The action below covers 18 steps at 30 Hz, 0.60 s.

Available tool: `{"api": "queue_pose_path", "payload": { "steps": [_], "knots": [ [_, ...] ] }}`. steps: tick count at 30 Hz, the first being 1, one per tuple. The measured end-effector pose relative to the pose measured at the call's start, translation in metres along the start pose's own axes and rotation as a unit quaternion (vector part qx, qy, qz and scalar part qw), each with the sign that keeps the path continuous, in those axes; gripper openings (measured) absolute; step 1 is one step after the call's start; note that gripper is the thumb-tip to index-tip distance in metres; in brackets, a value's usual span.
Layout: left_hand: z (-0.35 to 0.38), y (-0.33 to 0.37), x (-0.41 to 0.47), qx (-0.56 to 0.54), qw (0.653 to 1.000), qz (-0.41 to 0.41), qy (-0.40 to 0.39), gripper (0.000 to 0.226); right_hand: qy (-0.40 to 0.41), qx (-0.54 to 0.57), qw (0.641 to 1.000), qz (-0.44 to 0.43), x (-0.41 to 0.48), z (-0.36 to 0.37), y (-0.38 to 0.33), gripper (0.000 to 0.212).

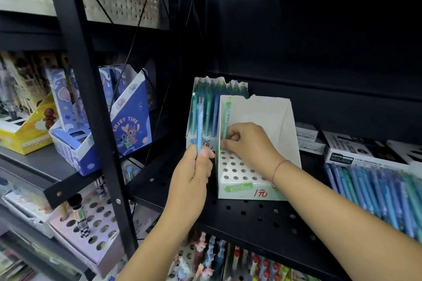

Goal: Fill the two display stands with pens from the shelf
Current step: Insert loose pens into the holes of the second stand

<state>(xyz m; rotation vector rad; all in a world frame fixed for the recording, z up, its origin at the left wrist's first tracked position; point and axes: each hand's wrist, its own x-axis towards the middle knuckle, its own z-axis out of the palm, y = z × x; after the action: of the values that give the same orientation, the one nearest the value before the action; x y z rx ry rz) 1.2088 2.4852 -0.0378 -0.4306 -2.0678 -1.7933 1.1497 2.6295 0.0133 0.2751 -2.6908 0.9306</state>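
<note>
Two white cardboard display stands sit on the black perforated shelf [251, 214]. The near stand [242, 186] has rows of holes that are nearly all bare. The far stand [198, 138] behind it on the left holds several green and blue pens. My right hand [247, 143] pinches a green pen [226, 118] upright at the near stand's back left corner. My left hand [194, 173] grips a light blue pen [200, 130] upright, just left of the near stand. A pile of loose blue and green pens [374, 191] lies on the shelf at the right.
Black and white marker boxes [351, 146] lie behind the pen pile. A black shelf post [91, 107] stands left of my hands, with blue cartoon boxes [127, 125] beyond it. Lower shelves hold more pen stands [91, 230].
</note>
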Motion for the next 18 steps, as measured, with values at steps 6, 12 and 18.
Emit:
{"api": "queue_pose_path", "payload": {
  "steps": [6,12,18],
  "knots": [
    [0.000,0.005,0.002,0.031,0.999,0.027,-0.024,0.025,0.007,0.243,0.970,-0.008,-0.020,-0.040,-0.019,0.015],
    [0.012,0.020,0.007,0.093,0.992,0.075,-0.042,0.018,-0.126,0.377,0.916,-0.053,-0.033,-0.043,-0.030,0.017],
    [0.016,0.003,0.012,0.099,0.995,-0.009,-0.018,0.037,0.157,0.341,0.927,-0.022,-0.015,-0.059,-0.008,0.014]
  ]
}}
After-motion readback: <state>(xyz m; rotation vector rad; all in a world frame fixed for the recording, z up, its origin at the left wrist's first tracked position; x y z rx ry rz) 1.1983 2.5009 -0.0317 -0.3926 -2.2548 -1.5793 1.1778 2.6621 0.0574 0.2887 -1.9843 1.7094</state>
